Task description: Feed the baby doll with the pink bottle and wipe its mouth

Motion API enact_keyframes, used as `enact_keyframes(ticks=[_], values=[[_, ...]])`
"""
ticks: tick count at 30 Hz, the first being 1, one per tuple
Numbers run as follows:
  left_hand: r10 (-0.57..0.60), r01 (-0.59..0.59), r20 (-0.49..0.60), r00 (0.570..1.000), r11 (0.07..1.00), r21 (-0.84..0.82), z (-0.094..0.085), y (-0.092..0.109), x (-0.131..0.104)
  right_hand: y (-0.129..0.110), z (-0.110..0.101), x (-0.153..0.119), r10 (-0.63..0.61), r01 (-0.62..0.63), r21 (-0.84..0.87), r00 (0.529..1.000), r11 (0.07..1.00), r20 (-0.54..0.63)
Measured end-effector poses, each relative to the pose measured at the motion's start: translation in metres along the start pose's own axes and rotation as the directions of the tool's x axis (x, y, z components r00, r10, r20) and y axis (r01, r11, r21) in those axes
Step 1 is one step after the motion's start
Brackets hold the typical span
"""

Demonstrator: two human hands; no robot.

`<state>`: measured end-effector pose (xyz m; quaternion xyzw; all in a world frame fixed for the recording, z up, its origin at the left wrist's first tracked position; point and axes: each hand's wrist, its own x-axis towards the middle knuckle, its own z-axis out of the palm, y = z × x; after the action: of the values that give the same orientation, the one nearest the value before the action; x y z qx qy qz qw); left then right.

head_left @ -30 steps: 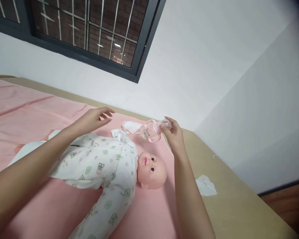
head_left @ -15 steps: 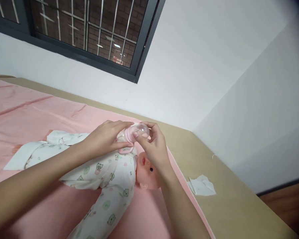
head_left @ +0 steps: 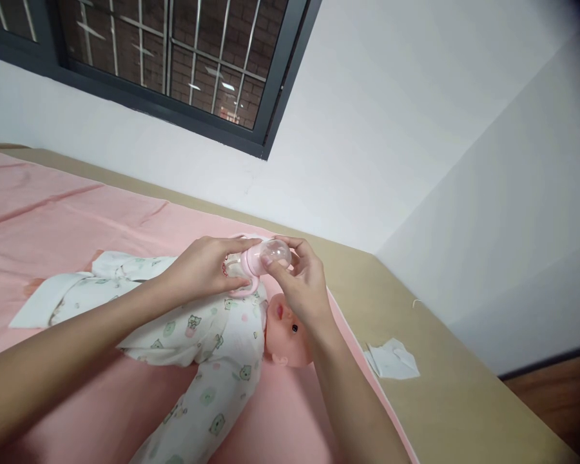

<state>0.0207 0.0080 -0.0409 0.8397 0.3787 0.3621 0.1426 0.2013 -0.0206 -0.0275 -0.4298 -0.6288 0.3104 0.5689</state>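
A baby bottle (head_left: 234, 265) with pink handles and a clear domed cap (head_left: 276, 252) is held sideways above the doll's chest. My left hand (head_left: 207, 263) is closed around the bottle's body, thumb below and fingers on top. At the other end, my right hand (head_left: 302, 274) grips the cap between thumb and fingers. Beneath lies a baby doll (head_left: 286, 332) on its back, in a white suit (head_left: 222, 348) printed with green bears. My right wrist hides part of its head.
A pink cloth (head_left: 53, 212) covers much of the wooden tabletop (head_left: 444, 386). To the right rests a folded white cloth or tissue (head_left: 393, 359). White walls and a dark-framed barred window (head_left: 174, 58) stand behind.
Both hands keep their hold on the bottle and cap. My left fingers have shifted slightly back, so more of the bottle's body shows. The doll lies as before.
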Motion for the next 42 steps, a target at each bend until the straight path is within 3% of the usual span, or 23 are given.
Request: enact_keyframes(ticks=[36, 42], values=[[-0.039, 0.04, -0.016, 0.999, 0.999, 0.026, -0.011, 0.004, 0.0, 0.001, 0.001, -0.003, -0.086, 0.086, 0.012, 0.995, 0.996, 0.042], [0.0, 0.001, -0.017, 1.0, 0.999, 0.047, -0.013, 0.003, 0.0, 0.003, 0.001, -0.002, -0.072, 0.07, 0.04, 0.996, 0.997, 0.05]])
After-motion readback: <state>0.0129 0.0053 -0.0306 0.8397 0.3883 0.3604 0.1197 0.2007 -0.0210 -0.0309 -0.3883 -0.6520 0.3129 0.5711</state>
